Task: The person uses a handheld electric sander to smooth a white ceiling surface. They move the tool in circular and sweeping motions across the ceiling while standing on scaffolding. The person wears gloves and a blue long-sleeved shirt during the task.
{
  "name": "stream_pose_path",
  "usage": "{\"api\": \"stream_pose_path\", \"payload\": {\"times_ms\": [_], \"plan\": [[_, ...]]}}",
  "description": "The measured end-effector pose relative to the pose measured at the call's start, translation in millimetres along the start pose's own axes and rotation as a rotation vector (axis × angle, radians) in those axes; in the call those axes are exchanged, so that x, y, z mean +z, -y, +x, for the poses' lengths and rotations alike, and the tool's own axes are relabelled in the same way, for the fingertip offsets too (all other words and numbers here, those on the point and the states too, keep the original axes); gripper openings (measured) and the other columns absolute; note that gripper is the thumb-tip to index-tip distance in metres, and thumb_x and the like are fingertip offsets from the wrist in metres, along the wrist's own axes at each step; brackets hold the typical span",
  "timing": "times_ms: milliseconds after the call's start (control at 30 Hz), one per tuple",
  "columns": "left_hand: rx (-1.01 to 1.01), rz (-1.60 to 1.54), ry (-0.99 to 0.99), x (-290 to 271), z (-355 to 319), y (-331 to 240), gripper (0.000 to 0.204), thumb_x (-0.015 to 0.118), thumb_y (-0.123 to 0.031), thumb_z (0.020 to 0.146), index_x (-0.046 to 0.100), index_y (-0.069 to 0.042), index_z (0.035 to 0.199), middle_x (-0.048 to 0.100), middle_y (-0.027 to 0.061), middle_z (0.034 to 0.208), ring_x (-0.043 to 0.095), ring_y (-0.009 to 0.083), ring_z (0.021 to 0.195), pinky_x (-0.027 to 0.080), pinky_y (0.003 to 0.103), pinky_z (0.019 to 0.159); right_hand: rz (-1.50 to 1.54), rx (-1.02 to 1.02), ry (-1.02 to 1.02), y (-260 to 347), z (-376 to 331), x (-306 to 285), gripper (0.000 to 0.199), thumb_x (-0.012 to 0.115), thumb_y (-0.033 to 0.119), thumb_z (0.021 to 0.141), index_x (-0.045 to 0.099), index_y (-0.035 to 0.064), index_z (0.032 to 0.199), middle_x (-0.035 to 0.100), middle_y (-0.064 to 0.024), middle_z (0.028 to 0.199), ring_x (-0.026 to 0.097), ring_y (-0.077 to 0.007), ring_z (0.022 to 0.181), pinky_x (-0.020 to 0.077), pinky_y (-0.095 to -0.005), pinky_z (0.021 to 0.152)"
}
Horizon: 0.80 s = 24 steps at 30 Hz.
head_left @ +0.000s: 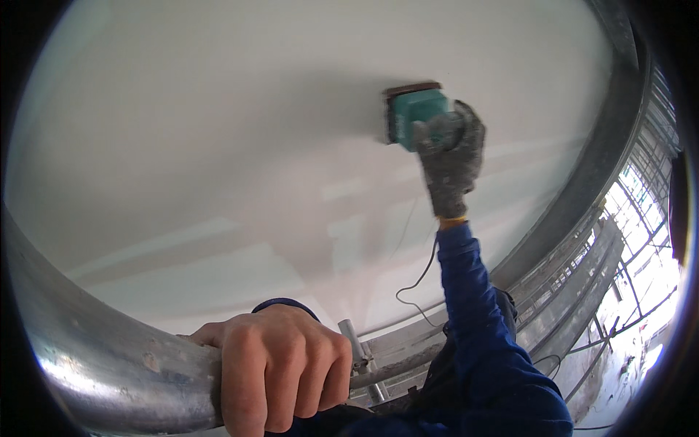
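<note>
My right hand (pixel 455 156), in a dark grey work glove with a yellow cuff, is closed around a teal power sander (pixel 416 116). The sander's dark pad is against the white plastered surface (pixel 218 124), and the tool is blurred by motion. A thin dark cord (pixel 411 291) hangs beside my right forearm. At lower left my bare left hand (pixel 284 364) is wrapped over a thick metal pipe (pixel 116 357), knuckles up. Its fingertips are hidden.
A grey beam (pixel 575 182) borders the surface on the right. Grey planks (pixel 575 277) and thin scaffold bars stand beyond it against bright light. A smaller pipe with a clamp (pixel 366 357) rises just right of my left hand.
</note>
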<state>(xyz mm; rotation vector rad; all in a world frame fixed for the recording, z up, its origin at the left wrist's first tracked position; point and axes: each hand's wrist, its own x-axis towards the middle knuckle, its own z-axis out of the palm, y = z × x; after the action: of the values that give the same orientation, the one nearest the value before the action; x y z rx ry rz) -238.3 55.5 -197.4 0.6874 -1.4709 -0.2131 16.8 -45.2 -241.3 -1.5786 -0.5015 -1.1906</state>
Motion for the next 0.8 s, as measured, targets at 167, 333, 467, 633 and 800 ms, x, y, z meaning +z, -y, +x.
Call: {"api": "stream_pose_path", "payload": {"times_ms": [167, 333, 467, 633, 800], "plan": [[-0.058, 0.054, -0.06, 9, 6, -8, 0.014, 0.052, -0.016, 0.087, 0.058, -0.007, 0.077, 0.055, 0.0088, 0.059, 0.047, 0.0167, 0.042, 0.035, 0.029, 0.043, 0.064, -0.231, 0.125, 64, -47, 28, 0.055, 0.076, 0.027, 0.072, 0.058, 0.0151, 0.122, 0.057, -0.0106, 0.112, 0.056, -0.0328, 0.102, 0.0526, -0.0445, 0.081], [-0.072, 0.071, -0.115, 12, 3, -8, 0.017, 0.054, -0.02, 0.09, 0.059, -0.007, 0.08, 0.056, 0.01, 0.06, 0.049, 0.0178, 0.043, 0.037, 0.031, 0.042, 0.163, -0.241, 0.155, 117, -103, 45, 0.051, 0.076, 0.023, 0.071, 0.061, 0.0193, 0.12, 0.057, -0.0102, 0.114, 0.059, -0.0329, 0.099, 0.0561, -0.0425, 0.074], [-0.047, 0.017, -0.117, 4, -9, -4, 0.019, 0.054, -0.023, 0.092, 0.059, -0.007, 0.082, 0.056, 0.0101, 0.06, 0.049, 0.0192, 0.043, 0.038, 0.032, 0.042, 0.211, -0.325, 0.258, 116, -122, 45, 0.049, 0.076, 0.022, 0.069, 0.063, 0.0213, 0.117, 0.058, -0.0097, 0.111, 0.061, -0.0329, 0.095, 0.0566, -0.0427, 0.067], [-0.082, 0.04, -0.128, 13, -1, -6, 0.017, 0.054, -0.023, 0.091, 0.057, -0.008, 0.084, 0.054, 0.009, 0.057, 0.046, 0.0199, 0.041, 0.037, 0.032, 0.043, 0.155, -0.369, 0.204, 88, -88, 37, 0.047, 0.075, 0.019, 0.069, 0.063, 0.0196, 0.115, 0.058, -0.0105, 0.109, 0.061, -0.0324, 0.093, 0.0567, -0.042, 0.068], [-0.063, -0.01, -0.089, 6, 0, 4, 0.014, 0.052, -0.021, 0.083, 0.056, -0.007, 0.08, 0.05, 0.0085, 0.054, 0.042, 0.019, 0.039, 0.035, 0.031, 0.043, 0.043, -0.289, 0.156, 23, -27, 6, 0.044, 0.073, 0.021, 0.071, 0.061, 0.0189, 0.114, 0.058, -0.0101, 0.108, 0.061, -0.0326, 0.091, 0.0562, -0.0422, 0.069]]}}
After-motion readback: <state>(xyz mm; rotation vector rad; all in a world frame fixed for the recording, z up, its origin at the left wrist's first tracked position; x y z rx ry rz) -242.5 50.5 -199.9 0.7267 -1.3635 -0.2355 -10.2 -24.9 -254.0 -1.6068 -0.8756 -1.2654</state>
